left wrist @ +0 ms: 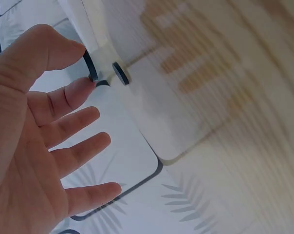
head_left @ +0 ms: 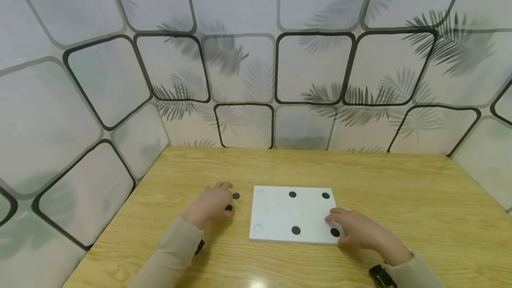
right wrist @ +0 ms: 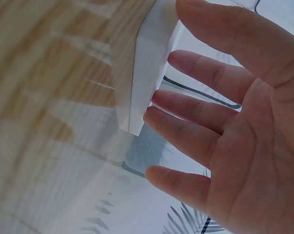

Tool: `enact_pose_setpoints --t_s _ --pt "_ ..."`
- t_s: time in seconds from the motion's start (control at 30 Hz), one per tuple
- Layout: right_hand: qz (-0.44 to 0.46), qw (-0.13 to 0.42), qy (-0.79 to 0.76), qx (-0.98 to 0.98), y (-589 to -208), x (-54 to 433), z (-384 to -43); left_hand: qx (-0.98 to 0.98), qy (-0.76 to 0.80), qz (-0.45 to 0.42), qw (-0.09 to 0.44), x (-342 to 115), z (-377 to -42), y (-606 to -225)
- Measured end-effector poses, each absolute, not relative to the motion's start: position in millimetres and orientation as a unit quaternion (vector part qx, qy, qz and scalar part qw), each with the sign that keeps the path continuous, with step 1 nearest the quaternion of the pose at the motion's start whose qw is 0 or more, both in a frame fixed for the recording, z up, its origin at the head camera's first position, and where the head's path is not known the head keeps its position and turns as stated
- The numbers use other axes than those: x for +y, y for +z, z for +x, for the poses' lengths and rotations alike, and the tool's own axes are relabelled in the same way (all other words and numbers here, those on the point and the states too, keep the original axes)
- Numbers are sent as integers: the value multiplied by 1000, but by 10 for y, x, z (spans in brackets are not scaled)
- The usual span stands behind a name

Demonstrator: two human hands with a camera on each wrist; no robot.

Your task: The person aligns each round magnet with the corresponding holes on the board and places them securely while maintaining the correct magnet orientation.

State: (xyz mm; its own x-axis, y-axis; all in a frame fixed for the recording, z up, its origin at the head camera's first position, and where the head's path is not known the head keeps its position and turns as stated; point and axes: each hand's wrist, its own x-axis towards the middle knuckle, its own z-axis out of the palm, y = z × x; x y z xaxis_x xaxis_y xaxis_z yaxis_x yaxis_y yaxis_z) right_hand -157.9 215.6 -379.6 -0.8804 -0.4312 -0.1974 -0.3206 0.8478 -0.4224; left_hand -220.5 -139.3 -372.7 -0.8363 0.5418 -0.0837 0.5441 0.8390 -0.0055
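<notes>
My left hand [head_left: 214, 201] pinches a small black disc [left wrist: 90, 66] between thumb and index finger, its other fingers spread. Beside those fingertips, a second black disc [head_left: 236, 196] lies on the wooden table. A white rectangular board [head_left: 276, 212] lies flat to the right. Black discs sit at its back middle [head_left: 293, 194], back right [head_left: 326, 195], front middle [head_left: 296, 230] and front right [head_left: 335, 232]. Two round recesses on its left side show bare white. Over the board's right end, my right hand [head_left: 360, 232] touches it with nearly straight fingers, the thumb by the front corner.
The wooden table [head_left: 400, 190] extends around the board. Patterned cloth walls [head_left: 248, 70] rise behind it and along the left side. A dark band [head_left: 382, 275] is worn at the right wrist.
</notes>
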Motion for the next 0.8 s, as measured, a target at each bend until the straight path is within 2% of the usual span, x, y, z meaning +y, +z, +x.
enact_pose_setpoints --t_s 0.5,0.8 --pt "-174 151 -189 955 -3807 2136 -1590 940 -52 335 34 -1128 -2047 -3694" --pt "-179 151 -186 954 -3814 2143 -1591 921 -96 376 -7 -996 -2021 -3796"
